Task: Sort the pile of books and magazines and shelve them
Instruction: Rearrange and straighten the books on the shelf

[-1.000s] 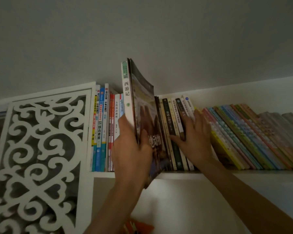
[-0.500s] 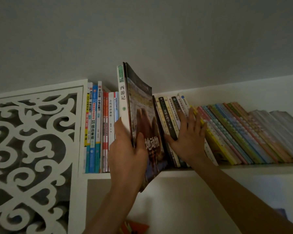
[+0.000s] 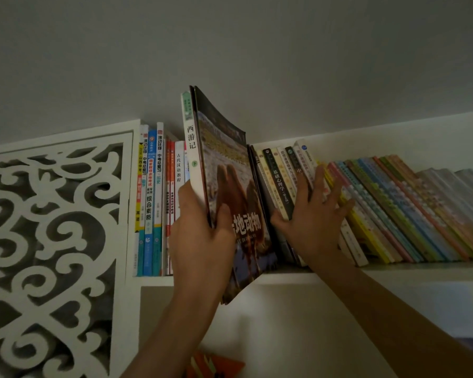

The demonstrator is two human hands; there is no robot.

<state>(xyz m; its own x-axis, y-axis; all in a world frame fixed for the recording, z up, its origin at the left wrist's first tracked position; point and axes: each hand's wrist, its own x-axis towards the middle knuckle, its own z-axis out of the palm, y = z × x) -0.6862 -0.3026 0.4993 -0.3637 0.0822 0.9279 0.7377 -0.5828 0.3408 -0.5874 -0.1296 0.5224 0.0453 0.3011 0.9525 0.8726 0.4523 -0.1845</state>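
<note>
Upright, books (image 3: 224, 192) in left hand (image 3: 202, 241)

A white-spined book (image 3: 192, 156) and a thin magazine (image 3: 230, 186) with brown animals on its cover stand together upright, their lower ends over the front edge of the white shelf (image 3: 393, 270). At 9 o'clock upright books (image 3: 153, 203) stand; at 3 o'clock a long row (image 3: 388, 211) leans left.

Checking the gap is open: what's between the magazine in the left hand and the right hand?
Head view: a few dark, thin spines and leaning books, which the right hand presses rightward; left hand grips the magazine.
</note>
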